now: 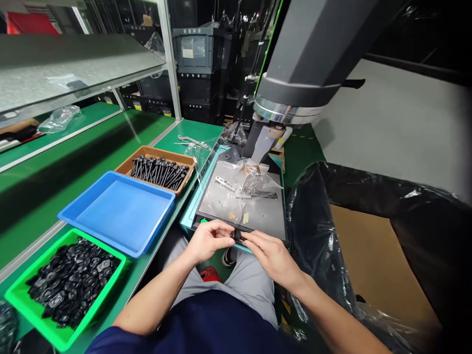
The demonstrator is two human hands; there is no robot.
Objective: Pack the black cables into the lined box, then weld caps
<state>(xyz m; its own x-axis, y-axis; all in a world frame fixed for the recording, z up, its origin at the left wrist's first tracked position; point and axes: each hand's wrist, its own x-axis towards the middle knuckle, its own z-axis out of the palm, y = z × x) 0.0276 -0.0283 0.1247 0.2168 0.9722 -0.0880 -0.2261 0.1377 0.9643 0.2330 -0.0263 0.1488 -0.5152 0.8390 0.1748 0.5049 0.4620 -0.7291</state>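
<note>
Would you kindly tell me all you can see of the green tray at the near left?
The green tray looks like bright plastic, shallow and rectangular with a raised rim. It sits flat on the green bench, skewed to its edge, beside the blue tray. A loose heap of small black parts fills it. Neither hand touches it.

Matt grey metal plate (258,211), crinkled glossy plastic bag (254,179), smooth blue plastic tray (118,211), brown cardboard box (372,255)

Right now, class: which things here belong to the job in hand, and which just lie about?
In hand: small black part, held by left hand and right hand; green tray of black parts; brown tray of black rods.
Lying about: blue tray; plastic bag; lined carton.
</note>
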